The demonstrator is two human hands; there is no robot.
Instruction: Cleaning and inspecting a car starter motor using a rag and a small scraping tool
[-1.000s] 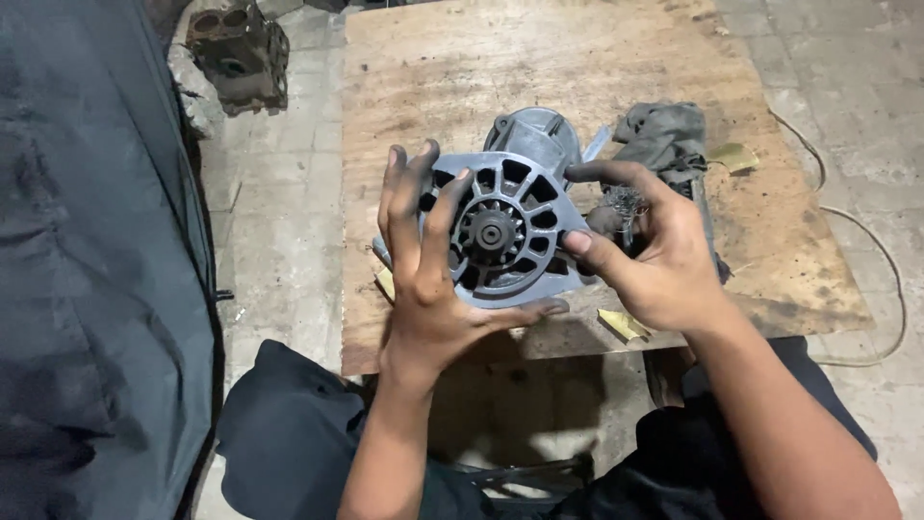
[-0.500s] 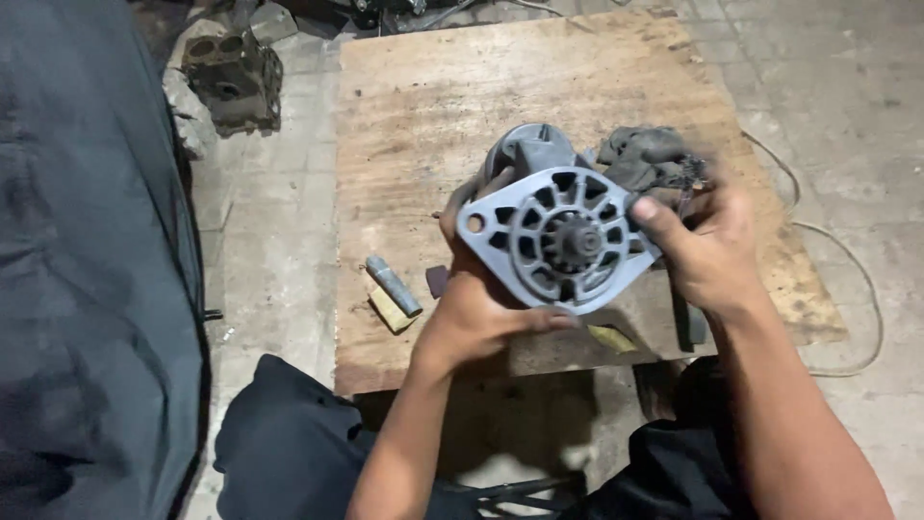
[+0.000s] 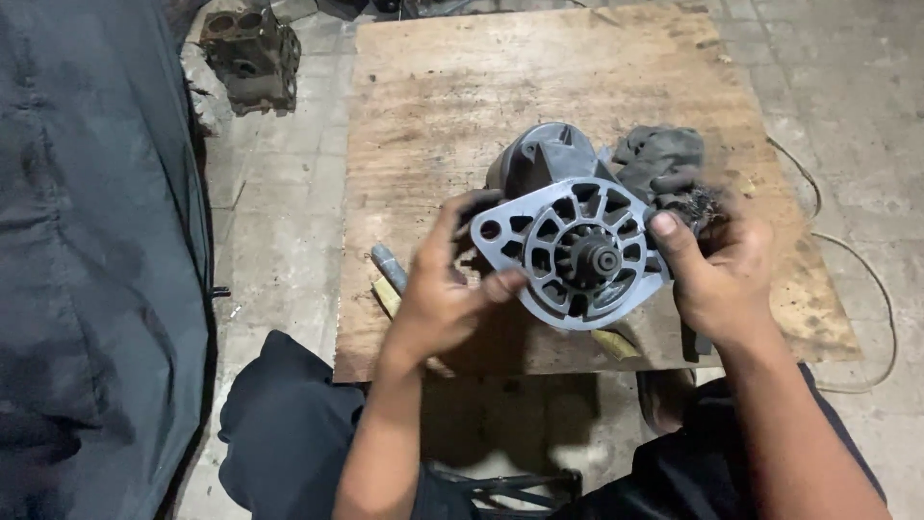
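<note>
A grey metal alternator (image 3: 568, 246) with a round slotted end frame and a central shaft faces me above a wooden board (image 3: 539, 87). My left hand (image 3: 443, 289) grips its left side, thumb on the rim. My right hand (image 3: 717, 274) holds the right side, thumb pressed on the frame's edge, with a small wire brush (image 3: 695, 204) clutched in the fingers. A dark grey rag (image 3: 659, 154) lies on the board just behind the alternator.
A short metal cylinder (image 3: 390, 267) and a pale wood sliver lie at the board's left edge. A rusty engine part (image 3: 252, 53) sits on the tiled floor at the back left. A dark cloth-covered mass (image 3: 91, 241) fills the left side. A thin cord (image 3: 857, 270) runs on the floor at right.
The alternator has shifted to the right with both hands. My left hand slid from covering the front face to its left edge, uncovering the metal cylinder on the board.
</note>
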